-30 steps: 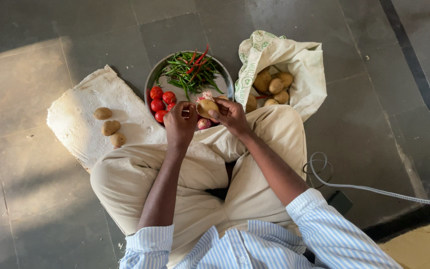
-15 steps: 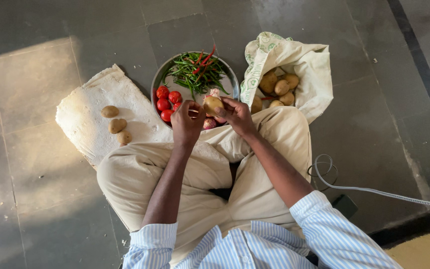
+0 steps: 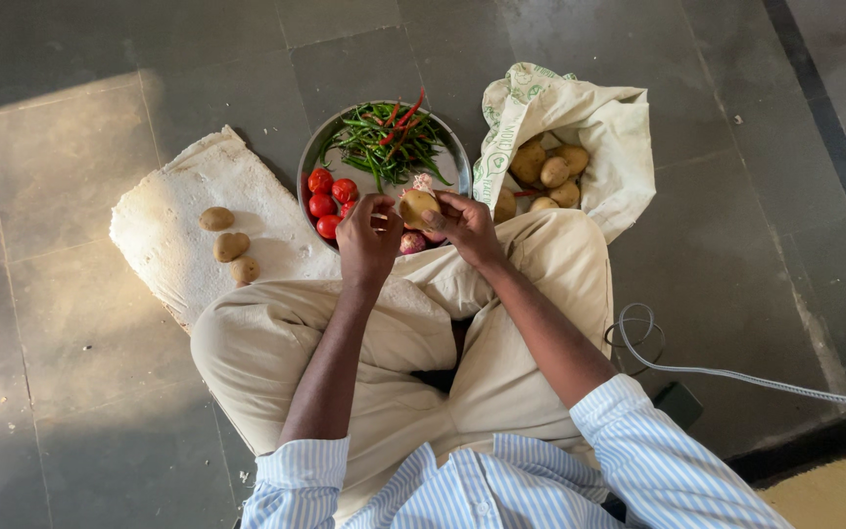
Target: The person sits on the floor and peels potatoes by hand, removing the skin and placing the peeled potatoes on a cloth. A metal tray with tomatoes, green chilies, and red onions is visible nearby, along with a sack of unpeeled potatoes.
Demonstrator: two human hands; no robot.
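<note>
Gripping potato (image 3: 418, 206) over steel plate (image 3: 317, 147): right hand (image 3: 467, 227) clamped on it, long axis roughly upright; left hand (image 3: 367, 240) closed beside, contents unclear; cream cloth bag (image 3: 589, 122), green print, lying open right

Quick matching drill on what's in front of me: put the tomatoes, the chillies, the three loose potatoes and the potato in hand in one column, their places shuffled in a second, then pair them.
Things:
1. tomatoes
2. chillies
3. three loose potatoes
4. held potato

Places:
A. on the white mat
B. far half of the round metal plate
C. between the left hand and right hand
D. left edge of the plate

Pairs: 1-D, 2-B, 3-A, 4-C
</note>
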